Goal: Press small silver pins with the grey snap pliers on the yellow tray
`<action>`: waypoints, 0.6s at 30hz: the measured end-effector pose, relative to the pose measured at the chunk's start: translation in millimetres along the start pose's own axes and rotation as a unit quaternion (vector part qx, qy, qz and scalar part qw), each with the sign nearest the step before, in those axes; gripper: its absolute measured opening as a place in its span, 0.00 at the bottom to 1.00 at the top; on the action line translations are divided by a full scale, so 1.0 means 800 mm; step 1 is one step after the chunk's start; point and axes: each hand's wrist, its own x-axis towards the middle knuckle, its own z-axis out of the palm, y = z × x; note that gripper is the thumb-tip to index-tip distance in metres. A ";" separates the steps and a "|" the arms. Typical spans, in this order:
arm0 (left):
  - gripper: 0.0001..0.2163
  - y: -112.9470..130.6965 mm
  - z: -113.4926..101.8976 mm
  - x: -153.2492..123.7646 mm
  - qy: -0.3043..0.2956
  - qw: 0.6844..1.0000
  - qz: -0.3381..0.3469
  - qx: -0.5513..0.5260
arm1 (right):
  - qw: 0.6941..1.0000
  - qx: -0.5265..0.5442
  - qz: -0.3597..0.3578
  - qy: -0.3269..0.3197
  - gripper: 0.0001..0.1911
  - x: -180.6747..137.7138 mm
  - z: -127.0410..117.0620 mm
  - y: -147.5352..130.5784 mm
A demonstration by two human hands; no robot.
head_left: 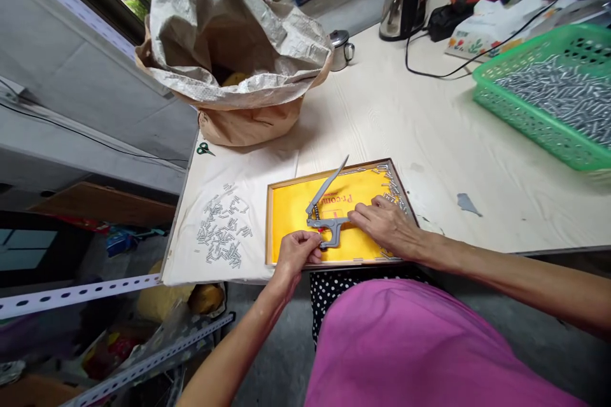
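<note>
A grey lever-handled hand tool [334, 233] with a C-shaped frame, a spring and a raised upper handle lies over a shallow tray [286, 243] with a yellow printed bottom. My right hand [382, 222] is closed on its lower handle. At the tool's jaw, my left hand [298, 249] has fingers pinched together; what they hold is too small to make out. A bit of red shows just above those fingertips. Small metal pins [392, 183] lie along the tray's right side and corners.
Loose metal pins [222, 229] are scattered on the table to the left. Small green-handled scissors [205, 149] lie beside a large open woven sack [248, 117]. A green basket [529, 130] of metal pieces stands right. Behind are a metal cup [340, 51] and an electric kettle [405, 0].
</note>
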 end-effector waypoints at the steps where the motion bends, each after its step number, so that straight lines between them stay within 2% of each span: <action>1: 0.11 0.001 0.001 0.001 0.000 1.000 -0.007 0.009 | 1.000 0.005 0.003 -0.003 0.13 0.000 0.001 0.000; 11: 0.06 0.019 0.002 0.005 0.005 0.988 -0.046 0.146 | 0.994 0.051 0.034 -0.095 0.12 -0.004 0.014 0.000; 16: 0.06 0.025 0.003 0.005 -0.014 0.983 -0.060 0.176 | 0.990 0.045 0.045 -0.126 0.05 0.002 0.011 0.005; 17: 0.06 0.025 0.002 0.005 -0.017 0.983 -0.061 0.175 | 0.990 0.049 0.045 -0.123 0.06 0.005 0.009 0.009; 18: 0.06 0.025 0.002 0.005 -0.018 0.983 -0.062 0.173 | 0.991 0.055 0.045 -0.116 0.12 0.009 0.007 0.014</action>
